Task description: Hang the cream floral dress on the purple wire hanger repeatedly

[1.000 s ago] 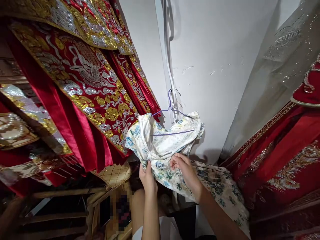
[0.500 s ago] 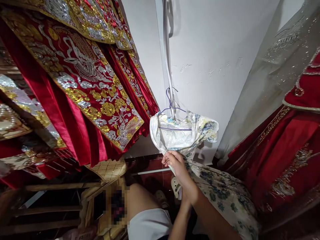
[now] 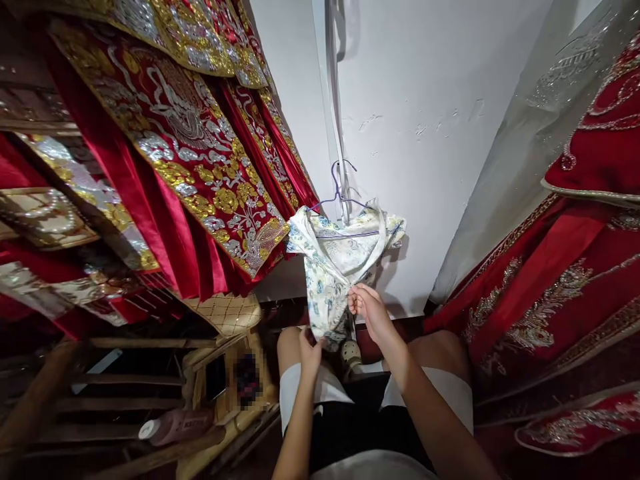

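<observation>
A white garment with a blue flower print (image 3: pixel 336 263) hangs on a thin purple wire hanger (image 3: pixel 340 200), which is hooked over a white cord (image 3: pixel 334 100) against the wall. My right hand (image 3: pixel 369 312) pinches the cloth at its middle, fingers closed on it. My left hand (image 3: pixel 311 350) holds the lower hanging part of the same garment, fingers closed round the fabric. My knees show just below both hands.
Red garments with gold and silver embroidery (image 3: pixel 190 160) hang close on the left, and more red embroidered cloth (image 3: pixel 565 280) on the right. A grey sheer cover (image 3: pixel 530 147) drapes at the right. A woven stool (image 3: pixel 227 313) and a pink bottle (image 3: pixel 175 427) sit at lower left.
The floral garment's long skirt part, earlier spread over my right arm, now hangs gathered under the hanger. My left hand has come back up onto the cloth's lower part.
</observation>
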Tool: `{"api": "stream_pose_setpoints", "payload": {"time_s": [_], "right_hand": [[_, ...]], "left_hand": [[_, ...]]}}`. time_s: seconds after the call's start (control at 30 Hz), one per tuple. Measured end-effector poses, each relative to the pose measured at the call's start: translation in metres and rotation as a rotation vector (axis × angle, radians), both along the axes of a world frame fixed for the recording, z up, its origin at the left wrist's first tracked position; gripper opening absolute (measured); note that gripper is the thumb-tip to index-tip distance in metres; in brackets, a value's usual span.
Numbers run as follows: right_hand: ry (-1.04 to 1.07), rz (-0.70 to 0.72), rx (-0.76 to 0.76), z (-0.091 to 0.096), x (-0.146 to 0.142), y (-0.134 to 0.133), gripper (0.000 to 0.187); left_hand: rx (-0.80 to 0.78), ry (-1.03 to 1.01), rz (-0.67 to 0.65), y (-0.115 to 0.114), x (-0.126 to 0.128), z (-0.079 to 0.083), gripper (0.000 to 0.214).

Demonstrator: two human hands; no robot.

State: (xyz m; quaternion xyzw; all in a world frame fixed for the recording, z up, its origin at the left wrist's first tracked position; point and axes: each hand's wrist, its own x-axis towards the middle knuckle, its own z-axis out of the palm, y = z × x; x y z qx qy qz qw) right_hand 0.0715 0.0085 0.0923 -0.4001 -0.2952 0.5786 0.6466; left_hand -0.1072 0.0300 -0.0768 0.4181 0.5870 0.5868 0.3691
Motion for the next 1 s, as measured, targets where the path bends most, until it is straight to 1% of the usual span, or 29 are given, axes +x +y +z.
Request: {"api": "stream_pose_setpoints", "payload": {"time_s": [0.07,0.1,0.13,0.2,0.23,0.3,0.33,0.37,0.43,0.5,0.6,0.67,0.73,0.8,0.83,0.9,0.97,1.0], "right_hand": [[0.011,-0.008,-0.039,-0.010,-0.007,-0.007,0.031],[0.017,-0.010,-0.050,-0.015,-0.009,-0.011,0.031],[0.021,-0.013,-0.057,-0.019,-0.011,-0.015,0.031],[0.018,-0.021,-0.068,-0.025,-0.014,-0.023,0.030],[0.009,-0.024,-0.071,-0.027,-0.015,-0.026,0.030],[-0.013,-0.036,-0.067,-0.027,-0.016,-0.031,0.031],[-0.023,-0.047,-0.060,-0.026,-0.016,-0.032,0.031],[-0.032,-0.061,-0.051,-0.024,-0.014,-0.031,0.032],[-0.045,-0.087,-0.030,-0.015,-0.008,-0.023,0.032],[-0.054,-0.097,-0.011,0.001,0.005,-0.007,0.031],[-0.045,-0.067,0.015,0.039,0.031,0.025,0.025],[-0.006,0.009,0.036,0.068,0.047,0.048,0.021],[0.045,0.064,0.045,0.094,0.054,0.067,0.017],[0.063,0.084,0.061,0.111,0.054,0.078,0.015],[0.039,0.080,0.088,0.117,0.052,0.081,0.016],[-0.068,0.045,0.165,0.122,0.046,0.083,0.020],[-0.197,-0.007,0.221,0.120,0.043,0.081,0.023],[-0.245,-0.029,0.224,0.118,0.043,0.079,0.024]], "left_hand": [[0.052,0.040,-0.001,-0.015,0.018,0.012,0.054],[0.106,0.076,-0.037,-0.022,0.028,0.021,0.054],[0.163,0.112,-0.114,-0.026,0.038,0.032,0.051],[0.253,0.167,-0.288,-0.029,0.057,0.056,0.041],[0.277,0.191,-0.354,-0.029,0.065,0.067,0.034],[0.306,0.241,-0.416,-0.026,0.077,0.083,0.018],[0.319,0.269,-0.423,-0.024,0.081,0.088,0.010],[0.335,0.297,-0.429,-0.023,0.084,0.090,0.007],[0.372,0.364,-0.451,-0.021,0.087,0.088,0.014],[0.391,0.460,-0.489,-0.019,0.088,0.083,0.017],[0.385,0.623,-0.543,-0.018,0.084,0.075,0.018],[0.376,0.712,-0.572,-0.018,0.080,0.071,0.018],[0.353,0.779,-0.607,-0.019,0.077,0.067,0.018],[0.319,0.819,-0.648,-0.020,0.076,0.063,0.018],[0.302,0.823,-0.667,-0.021,0.076,0.061,0.018],[0.275,0.796,-0.707,-0.019,0.076,0.061,0.019],[0.265,0.714,-0.760,-0.013,0.075,0.067,0.019],[0.274,0.654,-0.791,-0.008,0.074,0.074,0.018]]}}
